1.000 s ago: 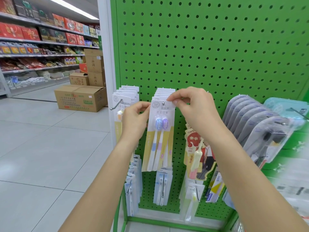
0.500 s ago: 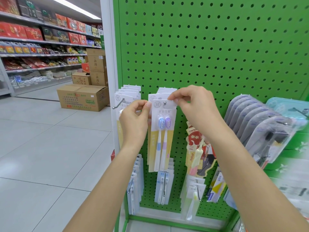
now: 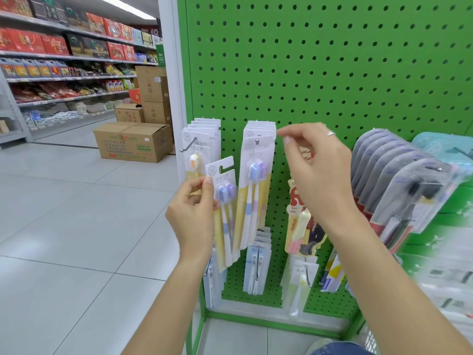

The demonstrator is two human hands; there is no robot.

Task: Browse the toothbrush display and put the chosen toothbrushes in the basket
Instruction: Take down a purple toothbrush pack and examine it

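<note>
My left hand [image 3: 190, 213] pinches one pack [image 3: 223, 201] of two toothbrushes by its left edge, thumb on the front and fingers curled behind. The pack is off its hook and hangs free in front of the green board [image 3: 332, 73], just left of the other packs [image 3: 256, 180] of the same kind, which hang on their hook [image 3: 256, 142]. My right hand [image 3: 316, 175] is up by the top of those packs with its fingers loosely bent. It holds nothing and I see a small gap between its fingertips and the cards.

I think I am at the picking step: one pack is chosen and now has to go in the basket. I cannot see a basket for sure. There is a bit of white mesh [image 3: 369, 339] at the bottom right that may be it, but it is too small to tell. So the next move calls for looking down and bringing the pack low and to the right.

What is near: a row of yellow brushes [image 3: 195, 160] on the left hook, grey packs [image 3: 399, 180] on the right, and smaller packs [image 3: 257, 267] down low. My right arm [image 3: 384, 265] crosses the way down to that corner, and the low hooks stick out, so the pack could catch on them
</note>
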